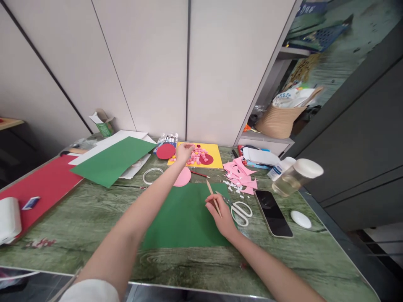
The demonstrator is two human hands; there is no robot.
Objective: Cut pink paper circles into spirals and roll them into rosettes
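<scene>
My left hand (185, 152) reaches over the yellow sheet (216, 150), fingertips drawn together at the pile of small pink crumpled balls (197, 156). Whatever sits between those fingertips is too small to make out. A plain wooden pencil (210, 188) slants up out of my right hand (220, 212), whose fingers are closed round it above the green sheet (182, 218). White-handled scissors (242, 213) lie just right of that hand. Dark red paper circles (166, 151) and a pink circle (182, 177) lie near my left hand. A red pencil (200, 173) rests below the yellow sheet.
Pink paper scraps (239, 173) and white bits lie at right, near a phone (273, 213), a white oval object (301, 219) and a tilted-looking clear bottle (291, 180). Another green sheet (116, 159), a red sheet (47, 184) and a white ring (153, 176) lie left. Cabinet doors (151, 75) stand behind.
</scene>
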